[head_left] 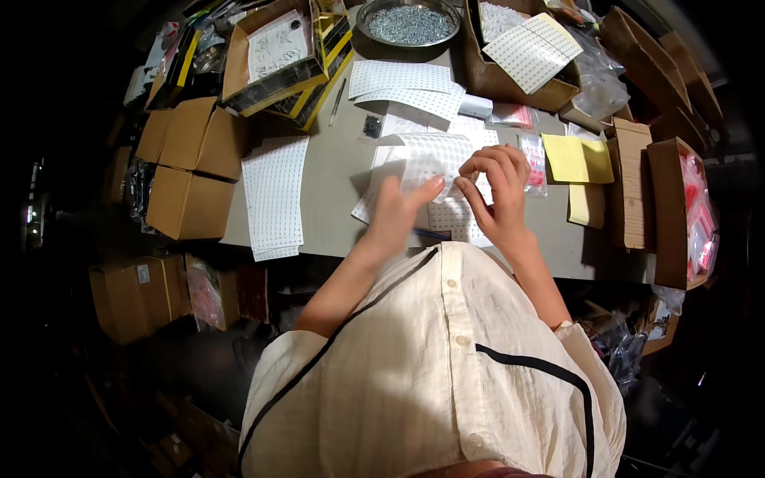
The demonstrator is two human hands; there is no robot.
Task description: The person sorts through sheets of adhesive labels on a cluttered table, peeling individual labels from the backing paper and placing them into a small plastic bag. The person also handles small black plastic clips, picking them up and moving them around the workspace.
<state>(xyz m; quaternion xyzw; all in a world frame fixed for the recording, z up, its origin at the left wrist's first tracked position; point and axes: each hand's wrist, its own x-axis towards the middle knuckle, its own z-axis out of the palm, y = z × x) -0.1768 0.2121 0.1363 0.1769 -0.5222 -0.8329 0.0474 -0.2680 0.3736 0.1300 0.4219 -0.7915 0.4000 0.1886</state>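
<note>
My left hand grips a whitish sheet of round stickers by its near left part, thumb on top and fingers hidden below. At the sheet's right edge, my right hand has its thumb and forefinger pinched together. Whatever lies between those fingertips is too small to make out. Under both hands lie white sheets printed with rows of small marks. More printed sheets are spread just beyond. A small bag of black pieces rests left of the sticker sheet.
A metal bowl of small metal parts stands at the back. Cardboard boxes flank the table on the left and right. Yellow paper and pink-and-white packets lie to the right, a stack of printed sheets to the left.
</note>
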